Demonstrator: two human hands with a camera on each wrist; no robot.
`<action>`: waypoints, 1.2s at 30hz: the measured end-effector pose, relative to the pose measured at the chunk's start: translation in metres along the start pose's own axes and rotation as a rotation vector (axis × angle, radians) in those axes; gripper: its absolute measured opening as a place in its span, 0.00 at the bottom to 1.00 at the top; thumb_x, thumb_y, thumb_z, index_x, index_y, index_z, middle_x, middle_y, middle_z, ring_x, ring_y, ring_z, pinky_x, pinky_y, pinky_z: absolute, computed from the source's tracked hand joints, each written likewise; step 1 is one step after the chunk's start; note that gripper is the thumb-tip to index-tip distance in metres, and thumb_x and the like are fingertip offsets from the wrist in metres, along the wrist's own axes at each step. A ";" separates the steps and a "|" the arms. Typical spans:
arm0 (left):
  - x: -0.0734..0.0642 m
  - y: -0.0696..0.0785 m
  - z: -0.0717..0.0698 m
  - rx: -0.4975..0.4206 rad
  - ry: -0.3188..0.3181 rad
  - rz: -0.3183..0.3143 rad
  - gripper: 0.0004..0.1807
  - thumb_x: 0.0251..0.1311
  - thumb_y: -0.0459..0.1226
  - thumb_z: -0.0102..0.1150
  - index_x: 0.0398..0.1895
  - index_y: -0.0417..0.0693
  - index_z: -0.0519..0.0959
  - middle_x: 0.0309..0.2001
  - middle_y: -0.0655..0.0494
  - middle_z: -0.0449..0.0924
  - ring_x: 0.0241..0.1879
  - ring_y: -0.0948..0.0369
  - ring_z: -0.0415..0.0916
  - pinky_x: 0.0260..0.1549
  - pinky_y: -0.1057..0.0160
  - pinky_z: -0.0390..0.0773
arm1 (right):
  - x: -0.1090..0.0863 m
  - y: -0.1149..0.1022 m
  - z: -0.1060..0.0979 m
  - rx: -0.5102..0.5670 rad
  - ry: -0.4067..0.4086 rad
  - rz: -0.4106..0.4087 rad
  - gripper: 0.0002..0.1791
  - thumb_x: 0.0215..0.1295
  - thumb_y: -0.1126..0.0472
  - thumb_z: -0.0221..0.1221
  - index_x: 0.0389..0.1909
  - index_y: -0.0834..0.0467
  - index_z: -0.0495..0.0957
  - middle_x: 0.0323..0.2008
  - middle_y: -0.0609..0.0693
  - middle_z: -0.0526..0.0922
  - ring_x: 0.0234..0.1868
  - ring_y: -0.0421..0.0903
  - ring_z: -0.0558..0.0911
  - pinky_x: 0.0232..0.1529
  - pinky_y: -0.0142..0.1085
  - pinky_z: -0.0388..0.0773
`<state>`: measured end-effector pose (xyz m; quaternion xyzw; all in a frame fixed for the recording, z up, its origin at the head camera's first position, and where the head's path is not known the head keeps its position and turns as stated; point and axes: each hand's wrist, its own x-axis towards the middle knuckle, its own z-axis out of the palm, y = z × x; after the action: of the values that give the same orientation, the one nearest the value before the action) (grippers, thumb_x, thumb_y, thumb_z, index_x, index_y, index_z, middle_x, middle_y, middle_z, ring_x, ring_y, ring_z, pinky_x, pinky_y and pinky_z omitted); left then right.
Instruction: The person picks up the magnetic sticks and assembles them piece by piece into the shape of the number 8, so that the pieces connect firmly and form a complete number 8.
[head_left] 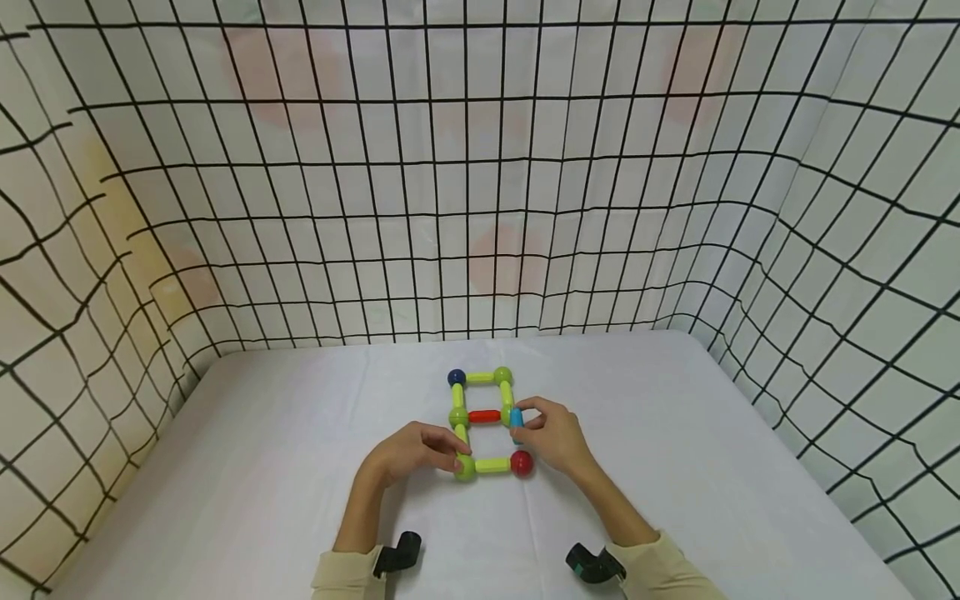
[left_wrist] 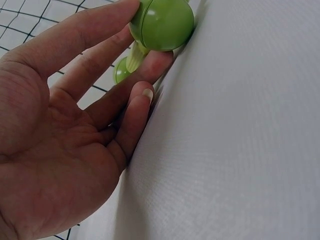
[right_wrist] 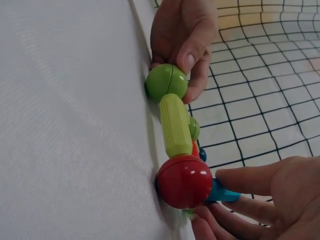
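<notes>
A flat frame of balls and rods lies on the table. My left hand [head_left: 408,452] holds its near-left green ball [head_left: 466,469], thumb and fingertips on it, as the left wrist view also shows. My right hand [head_left: 558,437] pinches a blue rod [head_left: 517,425] between thumb and fingers, beside the right side of the frame. One end is by the middle-right green ball [head_left: 507,415]; the other is near the red ball [head_left: 522,463]. Whether the rod touches either is hard to tell. A yellow-green rod [right_wrist: 176,125] joins the held green ball to the red ball.
Beyond the hands, the frame's far part has a dark blue ball [head_left: 457,377], a far green ball [head_left: 503,376] and a red rod [head_left: 484,416] across its middle. A white cloth covers the table [head_left: 262,467]. Black-gridded white walls [head_left: 480,183] stand behind and at both sides.
</notes>
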<state>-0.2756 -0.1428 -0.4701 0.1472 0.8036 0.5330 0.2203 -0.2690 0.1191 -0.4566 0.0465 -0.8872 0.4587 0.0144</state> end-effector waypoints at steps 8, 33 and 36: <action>0.000 0.000 0.000 -0.001 0.003 -0.007 0.15 0.56 0.41 0.73 0.46 0.50 0.89 0.43 0.57 0.89 0.47 0.62 0.77 0.48 0.61 0.73 | 0.001 0.002 0.001 -0.005 -0.018 0.014 0.20 0.60 0.62 0.70 0.54 0.57 0.82 0.34 0.53 0.90 0.33 0.44 0.87 0.38 0.40 0.82; 0.002 -0.001 0.000 -0.005 -0.001 -0.009 0.15 0.57 0.42 0.73 0.47 0.49 0.89 0.44 0.57 0.89 0.47 0.61 0.77 0.49 0.61 0.73 | 0.002 0.007 0.003 -0.001 -0.042 0.037 0.22 0.61 0.60 0.70 0.56 0.57 0.81 0.31 0.50 0.89 0.32 0.43 0.85 0.37 0.39 0.80; 0.002 -0.002 -0.001 -0.005 -0.001 -0.017 0.15 0.56 0.42 0.73 0.47 0.50 0.89 0.44 0.58 0.89 0.48 0.62 0.77 0.50 0.61 0.73 | 0.003 0.009 0.005 -0.007 -0.048 0.041 0.23 0.61 0.60 0.70 0.58 0.56 0.80 0.32 0.50 0.89 0.32 0.42 0.85 0.37 0.39 0.80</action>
<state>-0.2777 -0.1432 -0.4717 0.1401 0.8035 0.5328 0.2256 -0.2729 0.1201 -0.4662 0.0393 -0.8898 0.4544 -0.0163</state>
